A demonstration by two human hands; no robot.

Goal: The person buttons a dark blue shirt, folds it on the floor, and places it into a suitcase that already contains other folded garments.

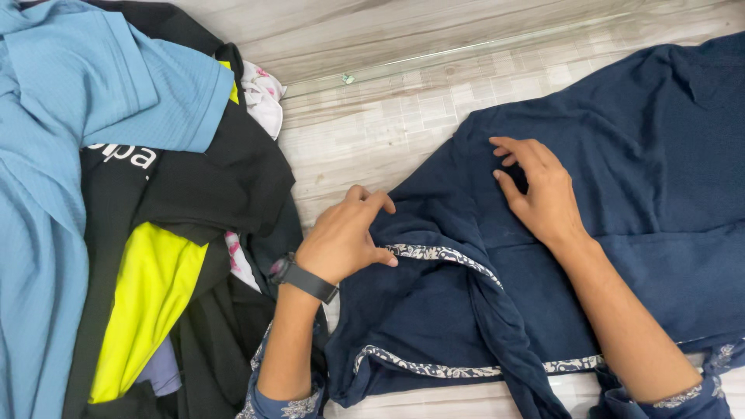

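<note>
Two bare hands at work on a navy blue garment (pixel 621 155) spread across a pale wood-patterned floor (pixel 372 124), seen from above. Left hand (pixel 341 237), a dark wristwatch (pixel 303 277) strapped at the wrist, curled at the garment's left edge, fingers (pixel 378 203) bent over a raised fold and thumb pinching the cloth just above a strip of white-patterned trim (pixel 442 254). Right hand (pixel 543 194) flat and open on the fabric a little farther up and to the right, fingers (pixel 516 147) spread and pressing down, gripping nothing. Between the two hands, bunched and creased dark cloth; along the lower hem, a second band of the same pale trim (pixel 434 369) running left to right. Both forearms in from the bottom edge, cuffs of blue patterned sleeves (pixel 283 405) pushed back.

Off to the left, well apart from the navy piece, a loose heap of other clothes: a light blue ribbed shirt (pixel 70 101) on top at the upper left, a black garment with neon yellow panels (pixel 155 279) beneath it, and a scrap of white floral-print fabric (pixel 262 97) peeking out at the pile's right edge. Bare floor showing between heap and navy garment.
</note>
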